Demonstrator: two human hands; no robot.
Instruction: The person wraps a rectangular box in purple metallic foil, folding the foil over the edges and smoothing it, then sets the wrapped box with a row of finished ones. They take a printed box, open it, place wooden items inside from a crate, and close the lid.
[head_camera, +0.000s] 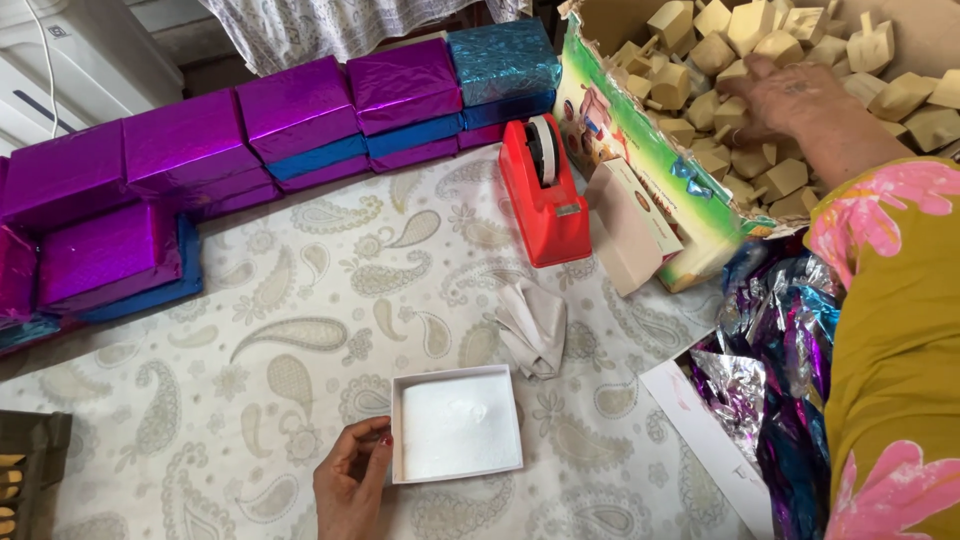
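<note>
Left hand (350, 478) nearest, fingers curled lightly against the left wall of the open white box (456, 425): thin card, probably light, crushable; pinch a wall. Far beyond it, right hand (790, 95) spreads open over wooden tops (740, 110) in the carton (640, 140); rigid, probably light.

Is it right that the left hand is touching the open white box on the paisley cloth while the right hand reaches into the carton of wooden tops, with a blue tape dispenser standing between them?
Not quite: the tape dispenser is red, not blue, as the head view shows. The rest holds: the left hand touches the open white box on the paisley cloth, and the right hand reaches into the carton of wooden tops.
</note>
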